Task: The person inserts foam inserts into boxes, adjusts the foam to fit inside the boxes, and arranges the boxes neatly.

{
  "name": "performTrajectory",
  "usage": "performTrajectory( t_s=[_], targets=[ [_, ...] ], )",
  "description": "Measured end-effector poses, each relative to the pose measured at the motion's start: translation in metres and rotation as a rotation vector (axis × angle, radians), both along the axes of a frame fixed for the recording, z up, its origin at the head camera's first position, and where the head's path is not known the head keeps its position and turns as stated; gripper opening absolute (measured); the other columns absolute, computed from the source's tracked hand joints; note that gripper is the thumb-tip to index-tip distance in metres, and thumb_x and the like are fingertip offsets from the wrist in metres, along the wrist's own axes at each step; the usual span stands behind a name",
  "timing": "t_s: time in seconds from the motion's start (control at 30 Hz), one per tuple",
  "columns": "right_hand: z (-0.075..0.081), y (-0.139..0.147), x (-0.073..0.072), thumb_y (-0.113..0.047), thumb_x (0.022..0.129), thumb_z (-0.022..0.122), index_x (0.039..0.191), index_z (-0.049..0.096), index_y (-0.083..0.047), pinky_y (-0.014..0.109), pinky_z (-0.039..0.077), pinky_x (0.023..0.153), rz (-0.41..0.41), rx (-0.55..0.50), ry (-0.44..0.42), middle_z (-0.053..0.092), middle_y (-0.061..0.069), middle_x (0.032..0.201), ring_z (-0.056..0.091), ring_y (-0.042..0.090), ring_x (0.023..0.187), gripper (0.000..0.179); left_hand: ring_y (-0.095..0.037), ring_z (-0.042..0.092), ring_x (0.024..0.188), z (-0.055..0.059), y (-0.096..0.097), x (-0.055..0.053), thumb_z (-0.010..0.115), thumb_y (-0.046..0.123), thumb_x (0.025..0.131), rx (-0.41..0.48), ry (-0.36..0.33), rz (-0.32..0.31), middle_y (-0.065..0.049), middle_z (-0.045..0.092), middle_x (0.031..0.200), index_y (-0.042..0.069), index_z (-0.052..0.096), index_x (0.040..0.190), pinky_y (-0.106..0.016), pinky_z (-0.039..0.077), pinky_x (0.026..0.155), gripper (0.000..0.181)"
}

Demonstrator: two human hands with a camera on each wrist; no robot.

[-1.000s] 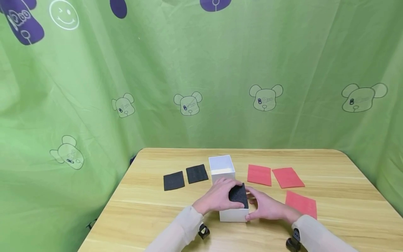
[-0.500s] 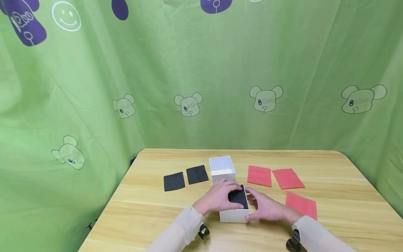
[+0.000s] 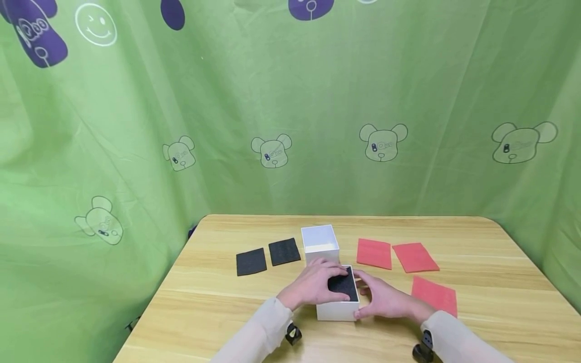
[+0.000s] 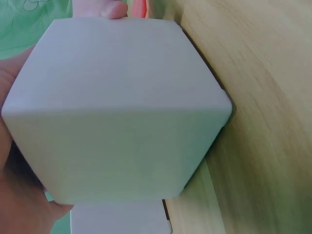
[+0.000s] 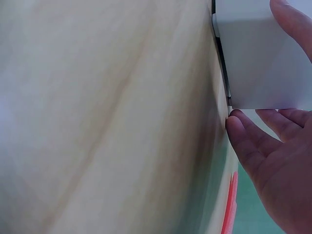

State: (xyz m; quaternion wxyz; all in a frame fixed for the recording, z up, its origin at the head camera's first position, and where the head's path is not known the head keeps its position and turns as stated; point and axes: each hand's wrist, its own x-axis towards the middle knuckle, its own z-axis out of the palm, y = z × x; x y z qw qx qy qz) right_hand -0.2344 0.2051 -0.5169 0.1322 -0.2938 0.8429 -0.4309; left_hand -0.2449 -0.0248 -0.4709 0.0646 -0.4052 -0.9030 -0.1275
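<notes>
A white box [image 3: 337,311] stands at the near middle of the table, with a black foam-like square [image 3: 343,286] sitting in its top just inside the rim. My left hand [image 3: 312,283] arches over it from the left, thumb at the square's near edge and fingertips at its far edge. From the right, my right hand [image 3: 383,298] holds the box, thumb at the front corner and fingers along the far part of that side. In the left wrist view two white walls of the box [image 4: 117,151] fill the middle. The right wrist view shows my fingers [image 5: 248,139] against the box's edge.
Behind it stands a second white box [image 3: 321,256], open at the top. Two black squares [image 3: 251,261] [image 3: 284,251] lie to the left. Three red squares [image 3: 374,253] [image 3: 415,257] [image 3: 434,295] lie to the right. A green curtain [image 3: 317,186] hangs behind the wooden table [image 3: 204,312].
The black square has sunk from over the rim into the box, and the white rim now shows around it. Both hands have stayed almost in place.
</notes>
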Motion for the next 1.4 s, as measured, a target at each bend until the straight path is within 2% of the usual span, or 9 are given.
performTrajectory(
  t_s=[0.17,0.37,0.67,0.87,1.0,1.13,1.2,1.27,1.4],
  targets=[
    [0.001,0.000,0.001,-0.036,0.068,0.083,0.146,0.022,0.001,0.046,0.044,0.096,-0.002,0.003,0.009,0.041,0.025,0.138,0.049,0.037,0.117,0.106,-0.010,0.046,0.115,-0.003,-0.011,0.001,0.066,0.056,0.080,0.038,-0.028,0.006,0.010,0.057,0.127,0.021,0.062,0.124,-0.027,0.035,0.100,0.056],
    [0.000,0.000,0.001,-0.034,0.067,0.084,0.146,0.021,0.003,0.048,0.043,0.096,-0.004,-0.006,0.007,0.040,0.027,0.138,0.048,0.039,0.118,0.107,-0.009,0.047,0.112,-0.003,-0.024,0.001,0.069,0.055,0.078,0.056,-0.036,0.043,0.012,0.060,0.121,0.021,0.064,0.120,-0.028,0.036,0.098,0.054],
    [0.000,0.000,-0.001,-0.033,0.067,0.084,0.146,0.022,0.001,0.048,0.043,0.096,0.003,-0.027,-0.004,0.040,0.026,0.138,0.048,0.038,0.118,0.106,-0.010,0.049,0.109,0.003,-0.027,0.004,0.073,0.053,0.075,0.055,-0.043,0.082,0.010,0.062,0.116,0.021,0.065,0.116,-0.028,0.037,0.097,0.052],
    [0.000,0.000,-0.001,-0.035,0.066,0.084,0.146,0.022,0.002,0.048,0.043,0.096,-0.012,-0.014,0.001,0.042,0.024,0.137,0.049,0.037,0.118,0.108,-0.012,0.049,0.115,0.008,-0.034,0.007,0.072,0.054,0.075,0.046,-0.083,0.135,0.009,0.061,0.118,0.021,0.065,0.116,-0.034,0.030,0.106,0.053],
    [-0.001,0.001,-0.003,-0.034,0.067,0.084,0.146,0.022,0.002,0.048,0.043,0.096,-0.019,-0.012,0.001,0.043,0.022,0.136,0.049,0.035,0.117,0.107,-0.012,0.050,0.112,0.010,-0.035,0.008,0.072,0.056,0.074,0.033,-0.097,0.172,0.008,0.062,0.118,0.021,0.066,0.115,-0.032,0.033,0.102,0.054],
    [0.000,-0.001,-0.002,-0.034,0.067,0.084,0.146,0.023,0.001,0.048,0.043,0.096,-0.015,-0.019,0.006,0.043,0.022,0.137,0.049,0.035,0.117,0.106,-0.011,0.050,0.110,0.009,-0.037,0.008,0.072,0.056,0.074,0.045,-0.100,0.180,0.009,0.061,0.118,0.021,0.066,0.115,-0.030,0.036,0.099,0.054],
    [0.000,-0.001,-0.001,-0.034,0.067,0.084,0.146,0.023,0.001,0.048,0.043,0.096,-0.010,-0.023,0.007,0.043,0.022,0.137,0.049,0.036,0.117,0.106,-0.011,0.050,0.110,0.006,-0.039,0.007,0.072,0.056,0.074,0.083,-0.122,0.174,0.010,0.061,0.118,0.021,0.065,0.115,-0.030,0.037,0.098,0.054],
    [0.001,-0.001,0.000,-0.033,0.066,0.084,0.145,0.023,0.002,0.049,0.043,0.096,-0.009,-0.023,0.008,0.043,0.023,0.136,0.049,0.037,0.117,0.106,-0.011,0.049,0.111,0.005,-0.044,0.007,0.072,0.053,0.076,0.154,-0.176,0.164,0.009,0.060,0.119,0.020,0.064,0.118,-0.032,0.039,0.098,0.053],
    [0.002,-0.002,0.001,-0.030,0.066,0.085,0.145,0.023,0.004,0.052,0.042,0.096,-0.008,-0.034,0.007,0.044,0.025,0.134,0.049,0.038,0.116,0.107,-0.014,0.046,0.117,0.003,-0.062,0.003,0.072,0.045,0.080,0.313,-0.282,0.155,0.008,0.057,0.124,0.019,0.060,0.123,-0.041,0.037,0.101,0.052]
  ],
)
